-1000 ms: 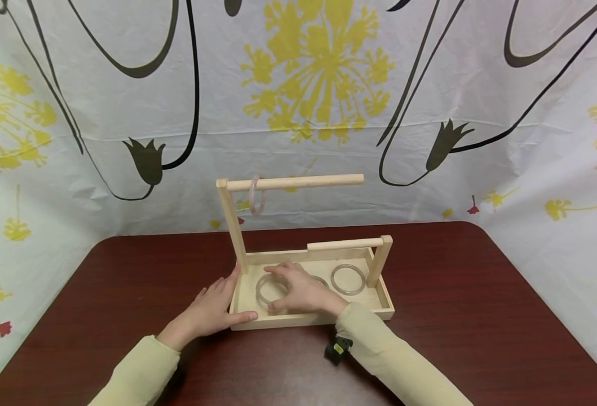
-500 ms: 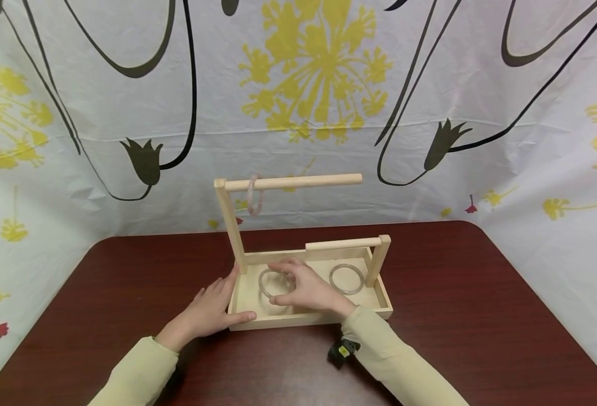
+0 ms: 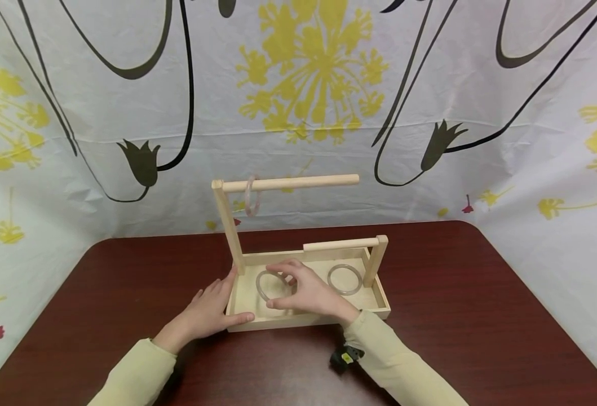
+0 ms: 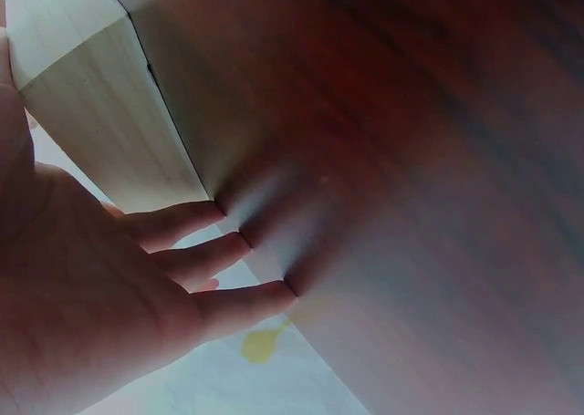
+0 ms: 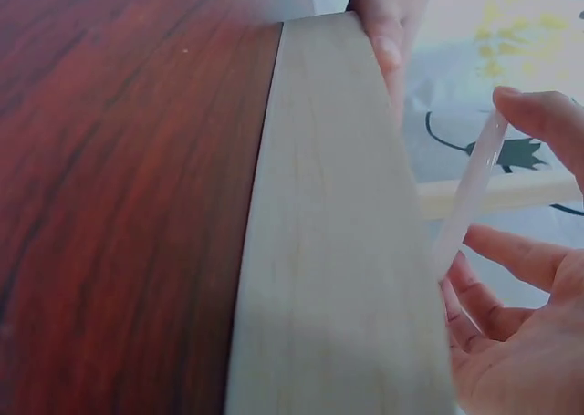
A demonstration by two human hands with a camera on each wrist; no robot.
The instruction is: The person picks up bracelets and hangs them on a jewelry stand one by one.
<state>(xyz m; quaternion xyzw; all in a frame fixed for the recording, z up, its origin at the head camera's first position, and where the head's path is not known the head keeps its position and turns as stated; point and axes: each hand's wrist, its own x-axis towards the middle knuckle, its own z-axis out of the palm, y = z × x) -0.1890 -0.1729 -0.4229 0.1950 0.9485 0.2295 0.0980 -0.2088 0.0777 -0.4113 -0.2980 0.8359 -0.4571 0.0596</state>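
My right hand [image 3: 305, 290] reaches into a pale wooden tray and pinches a clear, greyish bangle [image 3: 259, 285] between thumb and fingers. In the right wrist view this bangle [image 5: 472, 191] stands tilted behind the tray's front wall [image 5: 324, 214], thumb at its upper end. My left hand [image 3: 207, 311] rests against the tray's left end, thumb over the front rim; its fingers [image 4: 246, 307] reach down to the table in the left wrist view. A second bangle [image 3: 330, 286] lies at the tray's right side. A pinkish bangle [image 3: 248, 198] hangs on the tall rod.
The tall wooden post [image 3: 227, 225] at the tray's left carries the upper rod [image 3: 303, 182]. A short post [image 3: 375, 262] at the right holds a lower rod [image 3: 339, 245]. The dark red table [image 3: 445, 293] ends at a patterned curtain [image 3: 328, 152].
My right thumb and fingers have closed on the left bangle, which has tilted up slightly and shifted. The right wrist has moved a little right in the tray. The left hand stays in place.
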